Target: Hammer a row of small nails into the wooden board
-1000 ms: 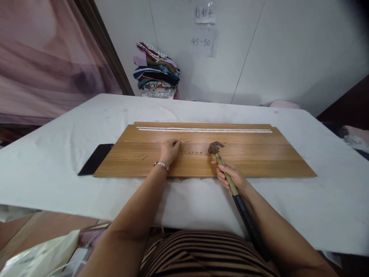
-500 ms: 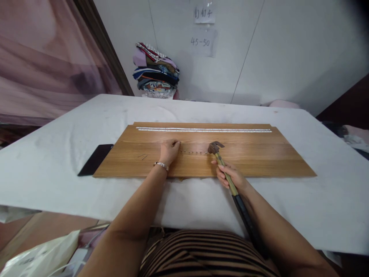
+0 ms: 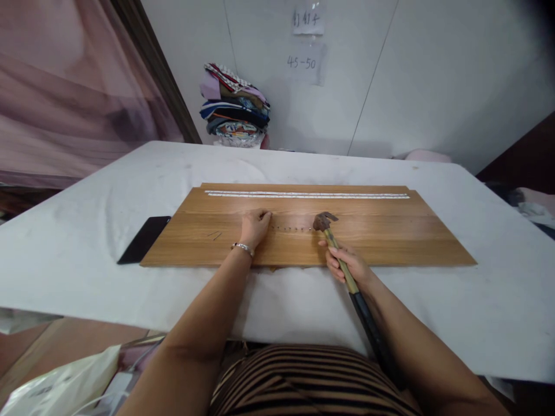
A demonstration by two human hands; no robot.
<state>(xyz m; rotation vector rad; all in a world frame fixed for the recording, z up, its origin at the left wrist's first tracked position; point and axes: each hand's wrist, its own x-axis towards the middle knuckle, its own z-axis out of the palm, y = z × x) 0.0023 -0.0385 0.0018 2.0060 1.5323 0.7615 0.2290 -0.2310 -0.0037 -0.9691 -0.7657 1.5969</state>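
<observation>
The right hand grasps the claw hammer, its head beside the nails on the wooden board; the left hand pinches its fingers nearby, on what I cannot tell, so a glancing blow could bruise them

Board: on the table before us
Nail row: between our left hand and hammer
Clothes pile: behind the board

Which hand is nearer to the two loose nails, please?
Left. The left hand is to the right of the nails; the right hand, holding the hammer, is farther right.
</observation>
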